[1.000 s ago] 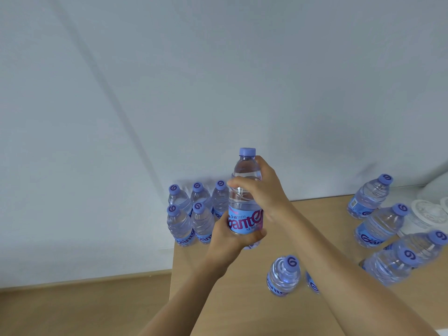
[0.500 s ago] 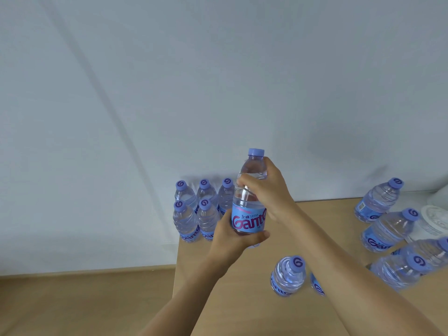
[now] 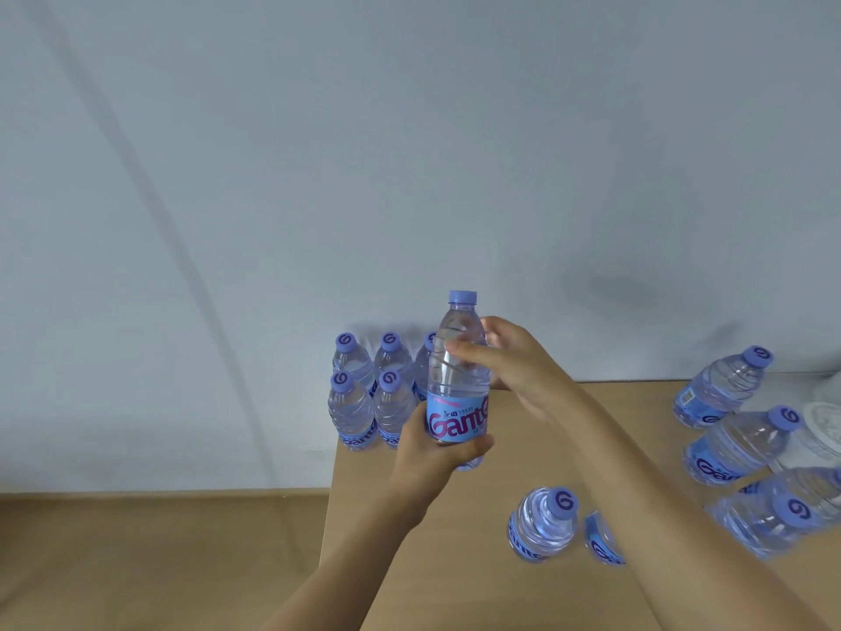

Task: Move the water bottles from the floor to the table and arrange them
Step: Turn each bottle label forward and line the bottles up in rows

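Observation:
I hold one upright water bottle, clear with a blue label and purple cap, above the table's back left part. My left hand grips it at the label from below. My right hand is at its upper body, thumb across the front and fingers behind. Just left of it, several bottles stand packed in two rows at the table's back left corner. Another bottle stands nearer to me, and one more is partly hidden by my right forearm.
Several more bottles stand loosely at the table's right side, beside a white lidded object at the frame's edge. A pale wall rises directly behind the table. Wooden floor lies to the left of the table's edge.
The held bottle has stayed upright above the table next to the packed rows. My right hand's fingers have loosened and slipped toward the bottle's right side. The camera has shifted slightly.

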`<state>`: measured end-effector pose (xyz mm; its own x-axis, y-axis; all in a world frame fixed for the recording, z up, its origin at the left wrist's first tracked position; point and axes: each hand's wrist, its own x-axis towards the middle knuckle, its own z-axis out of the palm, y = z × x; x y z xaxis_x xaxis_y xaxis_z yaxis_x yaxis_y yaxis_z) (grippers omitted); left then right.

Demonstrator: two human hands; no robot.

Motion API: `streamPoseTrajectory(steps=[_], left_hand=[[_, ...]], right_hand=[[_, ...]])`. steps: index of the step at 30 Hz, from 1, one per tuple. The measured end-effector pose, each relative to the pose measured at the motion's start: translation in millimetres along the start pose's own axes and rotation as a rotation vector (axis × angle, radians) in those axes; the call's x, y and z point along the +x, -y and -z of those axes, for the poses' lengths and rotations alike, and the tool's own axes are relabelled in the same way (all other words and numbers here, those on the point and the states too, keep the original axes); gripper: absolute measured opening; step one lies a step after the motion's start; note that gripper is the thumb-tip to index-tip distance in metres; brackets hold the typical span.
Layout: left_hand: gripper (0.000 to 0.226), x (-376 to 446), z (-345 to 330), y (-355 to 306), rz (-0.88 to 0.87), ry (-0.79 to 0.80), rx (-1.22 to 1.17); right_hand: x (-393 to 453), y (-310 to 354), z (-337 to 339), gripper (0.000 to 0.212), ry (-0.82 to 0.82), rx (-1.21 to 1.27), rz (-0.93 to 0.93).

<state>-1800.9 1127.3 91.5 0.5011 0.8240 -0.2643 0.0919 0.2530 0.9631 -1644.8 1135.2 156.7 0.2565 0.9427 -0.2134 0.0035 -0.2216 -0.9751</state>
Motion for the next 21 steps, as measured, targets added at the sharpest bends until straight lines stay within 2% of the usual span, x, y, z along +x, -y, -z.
streamPoseTrajectory(steps=[4,9,16,21], left_hand=[[0.049,7,6,15,0.055,0.021,0.04],[0.056,15,18,35,0.12,0.066,0.058],[0.06,20,25,71,0.142,-0.059,0.124],[0.06,30,24,87,0.157,-0.12,0.142]], right_hand=[[4,-13,-1,0.024,-0.041,-0.111,0.023],[12,-38,-6,0.029,-0.06,-0.166,0.001],[21,-66,-9,0.035,-0.07,-0.285,-0.018],[25,-79,-10,0.035,0.022,-0.347,-0.034]])
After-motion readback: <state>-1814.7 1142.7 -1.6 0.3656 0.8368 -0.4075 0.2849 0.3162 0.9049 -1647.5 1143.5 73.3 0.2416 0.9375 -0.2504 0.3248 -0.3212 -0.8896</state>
